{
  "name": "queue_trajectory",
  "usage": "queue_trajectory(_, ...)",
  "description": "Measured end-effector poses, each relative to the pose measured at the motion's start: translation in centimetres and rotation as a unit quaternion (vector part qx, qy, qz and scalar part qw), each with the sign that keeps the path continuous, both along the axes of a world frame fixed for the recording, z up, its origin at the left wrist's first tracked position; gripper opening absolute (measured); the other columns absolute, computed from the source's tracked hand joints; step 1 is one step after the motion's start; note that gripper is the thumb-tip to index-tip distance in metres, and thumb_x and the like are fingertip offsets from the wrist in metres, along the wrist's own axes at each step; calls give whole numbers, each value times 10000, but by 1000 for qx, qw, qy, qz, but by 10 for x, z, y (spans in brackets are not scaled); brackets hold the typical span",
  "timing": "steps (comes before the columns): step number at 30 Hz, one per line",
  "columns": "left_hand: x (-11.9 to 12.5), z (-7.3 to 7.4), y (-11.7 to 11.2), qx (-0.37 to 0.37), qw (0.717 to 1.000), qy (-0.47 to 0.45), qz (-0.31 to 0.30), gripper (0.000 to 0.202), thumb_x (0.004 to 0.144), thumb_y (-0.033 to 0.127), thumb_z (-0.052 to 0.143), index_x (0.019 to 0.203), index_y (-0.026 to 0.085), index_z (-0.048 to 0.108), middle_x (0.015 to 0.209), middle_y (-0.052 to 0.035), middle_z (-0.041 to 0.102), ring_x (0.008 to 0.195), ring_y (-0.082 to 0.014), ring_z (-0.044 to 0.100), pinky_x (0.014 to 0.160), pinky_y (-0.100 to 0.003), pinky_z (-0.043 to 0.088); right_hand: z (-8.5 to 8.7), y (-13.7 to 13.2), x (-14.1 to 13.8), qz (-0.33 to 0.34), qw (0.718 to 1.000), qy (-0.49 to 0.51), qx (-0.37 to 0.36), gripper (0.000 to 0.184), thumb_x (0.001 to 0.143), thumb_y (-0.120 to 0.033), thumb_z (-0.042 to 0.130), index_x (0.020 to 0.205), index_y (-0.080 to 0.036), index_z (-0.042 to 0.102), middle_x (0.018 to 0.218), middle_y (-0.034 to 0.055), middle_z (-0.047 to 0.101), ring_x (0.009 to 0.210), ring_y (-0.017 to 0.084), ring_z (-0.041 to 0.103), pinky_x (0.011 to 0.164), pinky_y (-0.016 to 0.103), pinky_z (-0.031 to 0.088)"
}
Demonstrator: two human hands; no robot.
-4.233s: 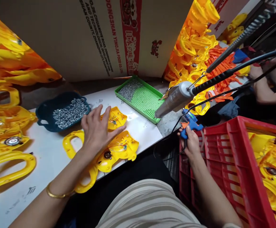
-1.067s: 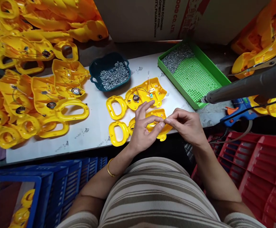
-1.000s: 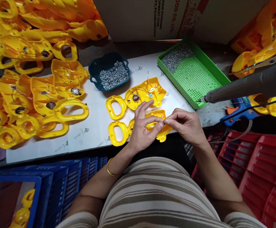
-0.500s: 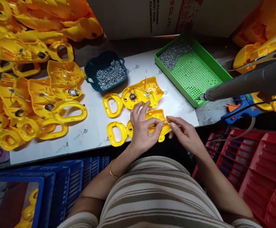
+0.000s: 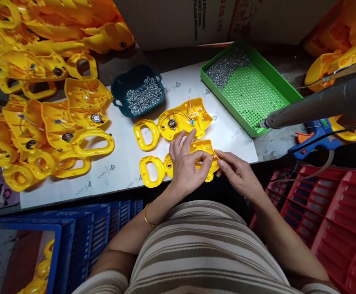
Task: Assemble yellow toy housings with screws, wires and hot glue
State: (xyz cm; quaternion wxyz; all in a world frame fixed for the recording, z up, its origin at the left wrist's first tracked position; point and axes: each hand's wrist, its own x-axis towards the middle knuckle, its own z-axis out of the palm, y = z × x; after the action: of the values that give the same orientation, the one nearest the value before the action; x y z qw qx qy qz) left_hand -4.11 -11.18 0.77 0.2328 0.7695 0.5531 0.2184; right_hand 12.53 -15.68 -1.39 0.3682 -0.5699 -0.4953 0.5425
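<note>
Two yellow plastic toy shells with loop handles lie open side up on the white sheet. The far shell [image 5: 178, 120] shows a small speaker, thin wires and a tiny green board. My left hand [image 5: 185, 165] lies on the near shell [image 5: 152, 171], with two fingers stretched out and the thumb and forefinger pinched around a small dark part inside it. My right hand [image 5: 236, 173] is at the shell's right edge, fingertips drawn together against it. I cannot make out what they grip, if anything.
A dark teal bowl [image 5: 119, 85] and a green tray [image 5: 285, 92] both hold small metal screws. A hanging power screwdriver [image 5: 319, 104] juts in from the right above a blue glue gun [image 5: 311, 141]. Yellow shells [image 5: 43, 106] are piled at left. A red crate [image 5: 328, 212], a blue crate [image 5: 83, 228] and a cardboard box [image 5: 196, 20] are also in view.
Four seconds ago my right hand was at the glue gun and my left lay flat on the shells. Both hands then met above the near shell and have now sunk onto it.
</note>
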Motion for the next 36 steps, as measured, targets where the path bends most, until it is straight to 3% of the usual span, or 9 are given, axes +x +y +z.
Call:
queue_trajectory(5, 2, 1, 2, -5, 1000, 5, -3, 120, 793, 232, 676, 679, 228, 711, 1471, 0, 471, 1402, -327, 276, 1139, -613, 182, 0, -1, -1, -14, 999, 33, -27, 477, 891, -492, 553, 1267, -203, 603, 1068, 83, 641, 651, 96, 617, 618, 264, 558)
queue_trajectory(11, 1, 2, 0, 3, 1000, -2, -23, 109, 783, 210, 677, 689, 232, 728, 1458, -22, 480, 1395, -333, 282, 1140, -621, 167, -1, 6, -5, -44, 992, 64, -101, 629, 827, -587, 582, 1281, -153, 587, 908, 50, 615, 506, 67, 526, 352, 196, 405)
queue_trajectory(14, -2, 3, -4, 17, 1000, -11, -24, 125, 802, 225, 668, 692, 236, 728, 1462, -26, 477, 1401, -326, 278, 1138, -624, 171, 0, 10, -5, -22, 990, 84, -116, 582, 798, -584, 620, 1203, -166, 618, 895, 23, 594, 452, 35, 461, 354, 196, 417)
queue_trajectory(18, -8, 6, -12, 25, 999, -28, -29, 101, 802, 229, 677, 730, 249, 744, 1445, -46, 500, 1393, -305, 307, 1133, -600, 214, 5, 9, -6, 2, 977, 150, -153, 525, 779, -559, 658, 1137, -182, 581, 917, 33, 626, 527, 56, 479, 356, 162, 383)
queue_trajectory(24, -20, 12, -17, -2, 998, -33, -46, 91, 799, 224, 707, 782, 288, 770, 1391, -39, 562, 1311, -301, 423, 1051, -575, 319, 8, 4, -16, 10, 975, 187, -122, 464, 763, -541, 688, 1048, -195, 568, 792, -5, 587, 532, 61, 455, 419, 180, 387)
queue_trajectory(29, -33, 20, -12, 3, 994, 1, -110, 81, 841, 293, 698, 851, 320, 774, 1305, -51, 630, 1169, -283, 559, 939, -526, 412, 11, 1, -19, 34, 976, 177, -123, 470, 791, -552, 656, 1078, -203, 526, 777, -8, 583, 559, 81, 479, 433, 189, 402)
queue_trajectory(32, -39, 26, -5, 31, 989, -1, -143, 110, 859, 344, 682, 852, 253, 744, 1237, -75, 670, 1091, -251, 620, 908, -453, 464, 14, 1, -16, 61, 978, 159, -120, 466, 818, -550, 630, 1104, -205, 501, 708, -30, 554, 541, 83, 463, 445, 195, 388)
queue_trajectory(36, -43, 32, 8, 11, 976, -30, -217, 295, 871, 360, 669, 1116, 199, 641, 1173, -86, 694, 1056, -210, 646, 889, -346, 506, 16, 2, -12, 104, 976, 147, -119, 450, 859, -534, 589, 1150, -207, 484, 673, -51, 494, 520, 75, 424, 454, 200, 368)
